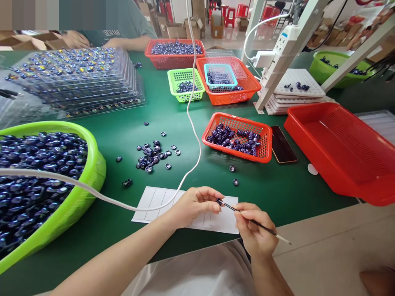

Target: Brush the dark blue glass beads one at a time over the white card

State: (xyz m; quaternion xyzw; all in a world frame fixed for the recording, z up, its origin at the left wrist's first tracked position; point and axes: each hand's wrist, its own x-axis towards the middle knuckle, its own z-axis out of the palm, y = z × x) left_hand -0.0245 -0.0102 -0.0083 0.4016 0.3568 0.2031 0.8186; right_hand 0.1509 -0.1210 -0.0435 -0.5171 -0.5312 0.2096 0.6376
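Between the thumb and fingers of my left hand (199,205) is a small dark shiny piece (219,202), mostly covered by the fingertips. My right hand (257,230) grips a thin paintbrush (262,227), its tip touching or very close to that piece. Both hands are over a ruled sheet of white paper (157,197) at the table's front edge. Beyond them, two dark round pieces (232,168) lie on the green table. A loose pile of similar pieces (151,155) is further left. An orange basket (212,146) holds more dark pieces.
A big green basin (98,164) full of dark pieces stands at left. A white cable (193,123) crosses the table and paper. Stacked clear trays (135,92), a phone (283,144), a red tray (339,156) and a metal post surround the area. Another person sits opposite.
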